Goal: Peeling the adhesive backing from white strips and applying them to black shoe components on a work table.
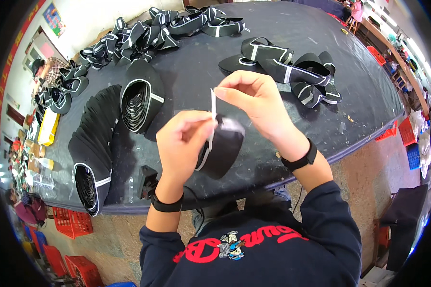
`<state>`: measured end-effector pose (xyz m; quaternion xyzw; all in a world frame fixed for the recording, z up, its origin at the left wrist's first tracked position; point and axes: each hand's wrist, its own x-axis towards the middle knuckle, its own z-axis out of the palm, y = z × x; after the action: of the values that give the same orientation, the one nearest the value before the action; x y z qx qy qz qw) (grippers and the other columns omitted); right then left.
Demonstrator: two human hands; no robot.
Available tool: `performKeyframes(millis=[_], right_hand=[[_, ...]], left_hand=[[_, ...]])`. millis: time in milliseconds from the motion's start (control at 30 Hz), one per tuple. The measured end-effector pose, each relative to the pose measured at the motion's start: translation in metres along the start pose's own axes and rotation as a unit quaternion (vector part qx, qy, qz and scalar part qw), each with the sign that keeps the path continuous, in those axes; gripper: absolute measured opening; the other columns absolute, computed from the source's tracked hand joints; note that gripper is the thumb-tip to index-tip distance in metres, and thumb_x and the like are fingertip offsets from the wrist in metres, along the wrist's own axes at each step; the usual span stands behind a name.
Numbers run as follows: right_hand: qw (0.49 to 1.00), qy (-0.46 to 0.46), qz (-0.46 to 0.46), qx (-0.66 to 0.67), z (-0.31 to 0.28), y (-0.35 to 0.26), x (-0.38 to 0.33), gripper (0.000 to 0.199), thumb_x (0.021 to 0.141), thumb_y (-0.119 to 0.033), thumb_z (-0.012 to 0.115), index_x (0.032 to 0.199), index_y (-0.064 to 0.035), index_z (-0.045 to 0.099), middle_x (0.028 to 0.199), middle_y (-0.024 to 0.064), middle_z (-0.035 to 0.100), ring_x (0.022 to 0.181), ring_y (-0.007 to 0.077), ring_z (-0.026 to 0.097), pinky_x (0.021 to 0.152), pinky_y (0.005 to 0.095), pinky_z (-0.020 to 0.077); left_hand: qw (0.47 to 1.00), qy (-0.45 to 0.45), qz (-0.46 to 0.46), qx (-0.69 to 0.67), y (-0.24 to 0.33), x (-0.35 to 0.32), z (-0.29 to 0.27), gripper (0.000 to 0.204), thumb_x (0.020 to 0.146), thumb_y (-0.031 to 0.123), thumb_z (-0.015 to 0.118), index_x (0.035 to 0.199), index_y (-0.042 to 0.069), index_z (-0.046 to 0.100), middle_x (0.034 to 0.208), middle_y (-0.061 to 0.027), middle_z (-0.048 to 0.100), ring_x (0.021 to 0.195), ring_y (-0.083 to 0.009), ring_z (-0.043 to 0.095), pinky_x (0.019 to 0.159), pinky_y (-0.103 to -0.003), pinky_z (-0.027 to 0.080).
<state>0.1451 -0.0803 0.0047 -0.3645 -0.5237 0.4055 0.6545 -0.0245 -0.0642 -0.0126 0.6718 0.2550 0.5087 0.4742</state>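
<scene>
My left hand (181, 143) pinches a black fabric band (226, 152) with white edging, bent into a loop and raised over the table. From the top of that band a narrow white strip (212, 104) stands up. My right hand (258, 103) holds the strip's upper end between thumb and forefinger. Part of the band is hidden behind my left fingers. To the left lie a long stack of nested black bands (95, 129) and a shorter bundle (151, 88), both with white edging.
Loose black bands (287, 69) lie at the right back of the dark-covered table (368, 95). A larger heap of bands (143, 38) runs along the far left. A small black device (148, 182) sits by the near edge. Red crates (73, 222) stand on the floor.
</scene>
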Motion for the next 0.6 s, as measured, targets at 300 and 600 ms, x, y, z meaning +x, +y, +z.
performKeyframes(millis=[300, 600], right_hand=[[0.979, -0.179, -0.030, -0.093, 0.003, -0.019, -0.030, 0.025, 0.074, -0.001, 0.073, 0.099, -0.0014, 0.065, 0.088, 0.0050, 0.060, 0.084, 0.0113, 0.057, 0.071, 0.0241, 0.0457], [0.991, -0.119, 0.026, 0.057, 0.016, -0.018, -0.046, 0.006, 0.077, 0.007, 0.069, 0.079, 0.0017, 0.066, 0.079, 0.0075, 0.061, 0.071, 0.0119, 0.056, 0.063, 0.0243, 0.0427]], left_hand=[[0.998, -0.002, 0.062, -0.033, 0.000, -0.022, -0.015, 0.036, 0.077, -0.007, 0.069, 0.105, 0.002, 0.049, 0.075, -0.0055, 0.066, 0.062, -0.0028, 0.056, 0.053, -0.015, 0.041], [0.966, -0.130, 0.225, 0.001, 0.006, -0.035, -0.030, 0.039, 0.070, -0.009, 0.073, 0.095, 0.008, 0.048, 0.070, -0.0064, 0.060, 0.069, -0.0213, 0.061, 0.063, -0.028, 0.048]])
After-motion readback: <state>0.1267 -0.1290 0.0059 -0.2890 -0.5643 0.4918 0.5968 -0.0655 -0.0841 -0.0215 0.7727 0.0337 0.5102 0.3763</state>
